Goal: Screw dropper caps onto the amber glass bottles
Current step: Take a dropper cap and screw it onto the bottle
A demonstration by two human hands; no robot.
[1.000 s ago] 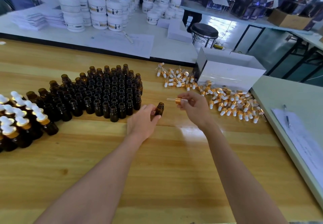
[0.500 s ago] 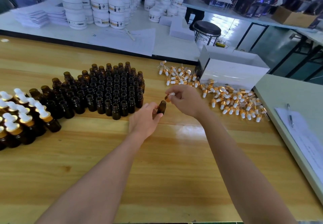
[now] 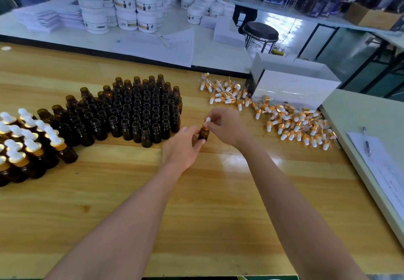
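Head view: the left hand (image 3: 182, 148) has its fingers and thumb curled round one amber bottle (image 3: 203, 135), held upright low over the wooden table (image 3: 218, 192). I cannot tell whether its base touches the wood. Directly above that grip, the right hand (image 3: 226, 126) pinches a dropper cap (image 3: 207, 120) between its fingertips. The white bulb pokes up above them and the gold collar sits at the bottle's mouth. Whether the threads have caught is hidden by the fingers.

The step in hand looks like seating and turning this cap. To do it well, I would keep the cap in line with the neck so the collar does not start crooked. The pinch should sit on the gold collar, since the soft bulb would likely only twist. The left hand should clamp the body firmly and low, so the bottle does not spin with the cap. Stopping once the cap is snug should do, as glass threads need little force.

Left of the grip and a little beyond it stands the block of uncapped bottles (image 3: 140, 113). Farther left are the capped bottles (image 3: 24, 139). The loose caps (image 3: 290, 124) lie to the right of the grip, within easy reach of the right hand, with a white box (image 3: 295, 87) beyond them.
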